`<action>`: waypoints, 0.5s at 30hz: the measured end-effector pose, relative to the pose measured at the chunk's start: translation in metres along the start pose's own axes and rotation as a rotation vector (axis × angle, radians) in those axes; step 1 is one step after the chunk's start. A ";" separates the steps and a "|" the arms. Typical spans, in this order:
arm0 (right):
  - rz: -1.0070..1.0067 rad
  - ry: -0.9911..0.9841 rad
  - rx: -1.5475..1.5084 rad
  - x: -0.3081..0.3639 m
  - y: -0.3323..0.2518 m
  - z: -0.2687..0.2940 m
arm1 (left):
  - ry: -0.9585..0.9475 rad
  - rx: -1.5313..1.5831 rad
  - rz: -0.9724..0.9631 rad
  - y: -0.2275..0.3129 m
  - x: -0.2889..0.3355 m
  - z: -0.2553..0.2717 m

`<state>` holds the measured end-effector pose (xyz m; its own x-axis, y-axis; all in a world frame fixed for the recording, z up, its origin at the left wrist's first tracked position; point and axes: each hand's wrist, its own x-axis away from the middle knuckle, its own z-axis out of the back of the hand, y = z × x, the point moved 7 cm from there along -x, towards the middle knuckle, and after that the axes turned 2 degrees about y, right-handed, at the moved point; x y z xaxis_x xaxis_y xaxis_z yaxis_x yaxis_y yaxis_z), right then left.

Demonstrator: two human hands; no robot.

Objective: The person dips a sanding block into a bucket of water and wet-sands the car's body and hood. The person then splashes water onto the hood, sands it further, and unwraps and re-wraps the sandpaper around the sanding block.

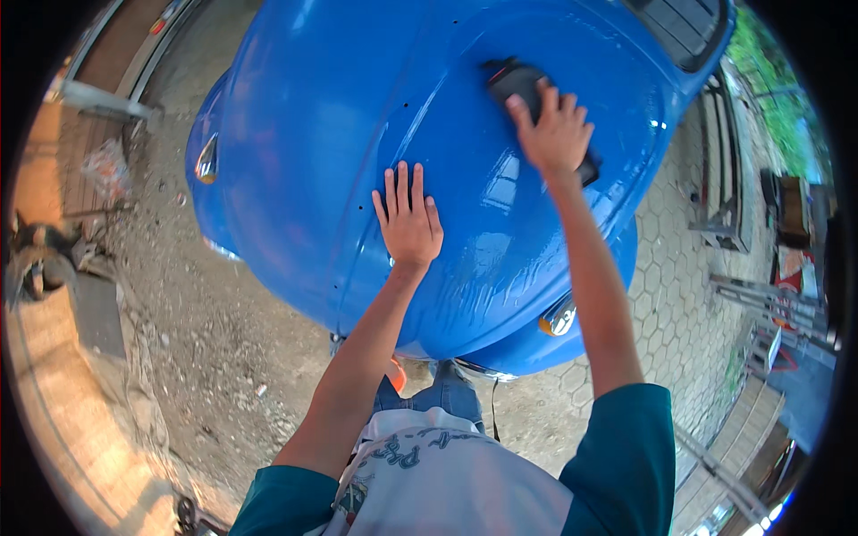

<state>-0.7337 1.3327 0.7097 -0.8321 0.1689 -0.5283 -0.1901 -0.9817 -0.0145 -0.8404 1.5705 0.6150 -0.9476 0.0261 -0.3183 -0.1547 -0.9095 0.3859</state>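
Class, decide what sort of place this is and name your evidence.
Probably an open-air vehicle workshop or yard. A glossy blue car body stands over bare dirt and hexagonal paving, and the right hand holds a black tool on its surface.

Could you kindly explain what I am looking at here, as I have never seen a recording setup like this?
Of course. There is no robot: these are a person's bare hands, seen from above by a wide fisheye camera worn on the head, so straight edges bend near the rim. The large rounded surface is a blue car body, with wet-looking streaks on its shiny paint. The left hand lies flat on it, fingers spread. The right hand holds a long black tool against the paint; it is slightly blurred, so I cannot tell its exact kind.
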 end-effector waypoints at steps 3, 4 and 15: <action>0.034 0.010 -0.020 0.065 -0.038 0.029 | -0.027 0.062 0.003 0.004 0.003 -0.006; 0.033 -0.015 -0.041 0.092 -0.047 0.033 | -0.075 0.072 -0.024 0.002 0.007 -0.015; -0.790 -0.079 0.153 0.092 0.019 0.022 | -0.411 0.478 -0.256 0.000 -0.004 0.010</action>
<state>-0.8252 1.3317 0.6796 -0.4552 0.8191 -0.3490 -0.8017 -0.5476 -0.2396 -0.8392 1.5745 0.6252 -0.8791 0.4580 -0.1318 -0.4051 -0.5724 0.7129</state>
